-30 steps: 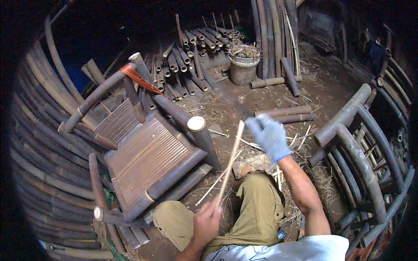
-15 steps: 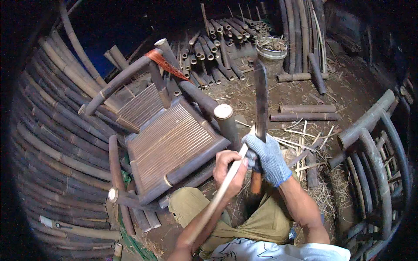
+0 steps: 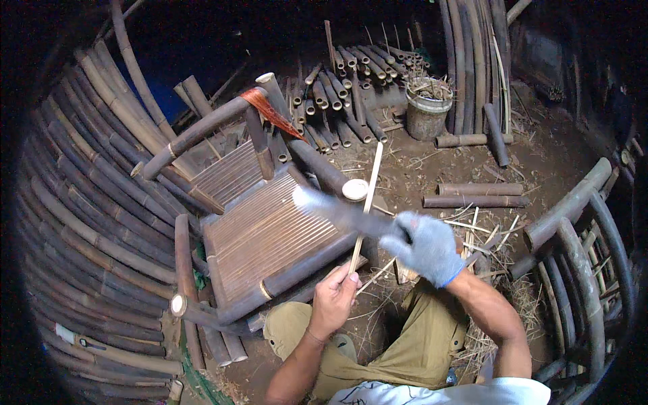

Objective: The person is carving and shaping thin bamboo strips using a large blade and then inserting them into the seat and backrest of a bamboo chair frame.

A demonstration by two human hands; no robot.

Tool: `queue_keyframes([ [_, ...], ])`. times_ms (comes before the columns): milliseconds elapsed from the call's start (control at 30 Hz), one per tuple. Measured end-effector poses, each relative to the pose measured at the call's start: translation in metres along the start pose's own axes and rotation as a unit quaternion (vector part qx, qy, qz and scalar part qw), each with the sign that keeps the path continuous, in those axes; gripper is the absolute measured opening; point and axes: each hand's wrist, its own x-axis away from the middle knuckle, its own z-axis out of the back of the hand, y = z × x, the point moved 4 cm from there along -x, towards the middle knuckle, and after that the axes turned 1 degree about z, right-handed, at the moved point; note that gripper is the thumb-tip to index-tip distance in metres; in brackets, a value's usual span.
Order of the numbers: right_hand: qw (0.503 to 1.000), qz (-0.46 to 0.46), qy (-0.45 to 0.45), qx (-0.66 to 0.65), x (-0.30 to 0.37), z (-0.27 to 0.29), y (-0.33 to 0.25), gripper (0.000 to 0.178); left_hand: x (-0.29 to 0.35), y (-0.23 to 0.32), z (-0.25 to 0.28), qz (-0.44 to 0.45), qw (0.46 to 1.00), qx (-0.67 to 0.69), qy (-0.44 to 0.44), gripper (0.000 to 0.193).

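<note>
A thin pale bamboo strip stands nearly upright in my bare left hand, pinched near its lower end. My right hand, in a grey knitted glove, is wrapped round the handle of a machete. Its blade points left, smeared by motion, and crosses the strip in view; whether the two touch I cannot tell. Just beyond my hands is a dark bamboo chair with a slatted seat, tipped at an angle. Orange strapping is wound round its frame.
Dark bamboo poles line the left side. Cut bamboo tubes are piled at the back, beside a bucket of shavings. Split pieces and shavings litter the ground. Another bamboo frame stands at the right.
The machete has swung from upright to pointing left. My hands have moved apart, the left one lower and to the left. The strip's upper end now reaches farther beyond my hand.
</note>
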Motion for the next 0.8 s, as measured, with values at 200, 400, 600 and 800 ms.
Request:
queue_keyframes([
  [200, 0.999, 0.032, -0.03, 0.025, 0.011, -0.006, -0.001, 0.051, 0.01, 0.02, -0.013, -0.136, 0.978, -0.153, 0.05, 0.03],
  [400, 0.996, -0.043, 0.054, 0.053, -0.003, 0.013, 0.035, 0.053, 0.039, 0.012, -0.018, -0.105, 0.981, -0.164, 0.007, 0.032],
  [600, 0.975, -0.125, 0.179, -0.043, -0.016, 0.05, 0.103, 0.044, 0.068, -0.014, -0.008, 0.089, 0.992, 0.056, -0.067, 0.043],
  [800, 0.998, 0.065, 0.006, -0.005, 0.035, 0.024, -0.027, 0.047, 0.013, 0.019, -0.03, 0.038, 0.98, 0.172, -0.088, 0.044],
])
